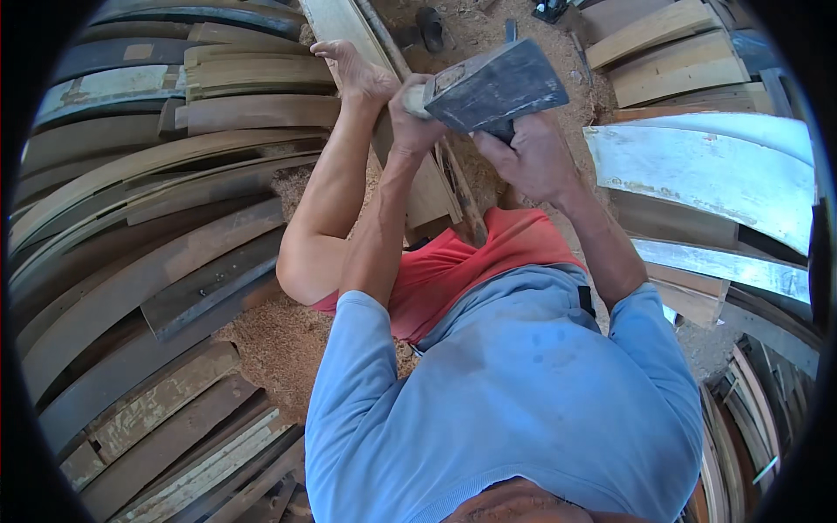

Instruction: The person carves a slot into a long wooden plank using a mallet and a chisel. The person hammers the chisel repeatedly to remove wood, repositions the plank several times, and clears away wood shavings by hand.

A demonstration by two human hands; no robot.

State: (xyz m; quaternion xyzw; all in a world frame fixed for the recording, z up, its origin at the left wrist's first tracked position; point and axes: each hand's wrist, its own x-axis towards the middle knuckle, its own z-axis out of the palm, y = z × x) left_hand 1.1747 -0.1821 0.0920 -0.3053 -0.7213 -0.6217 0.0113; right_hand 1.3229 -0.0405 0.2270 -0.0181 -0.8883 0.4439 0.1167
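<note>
A blocky hand tool (497, 85) with a dark grey, scratched flat face is lifted up in front of my knees; its exact kind is hard to make out. My left hand (415, 122) is closed around its pale rounded end. On the other side, my right hand (534, 155) grips a dark part under the block, with the thumb along it. Below the tool lies a long light wooden plank (432, 199), running away from me between my legs. My bare left foot (357, 74) rests on or against the plank's far stretch.
Stacks of curved boards (174, 235) line the left side. More boards (671, 57) and whitish, shiny panels (711, 174) stand to the right. Sawdust (279, 349) covers the ground near my left side. A dark sandal-like object (429, 29) lies at the far end.
</note>
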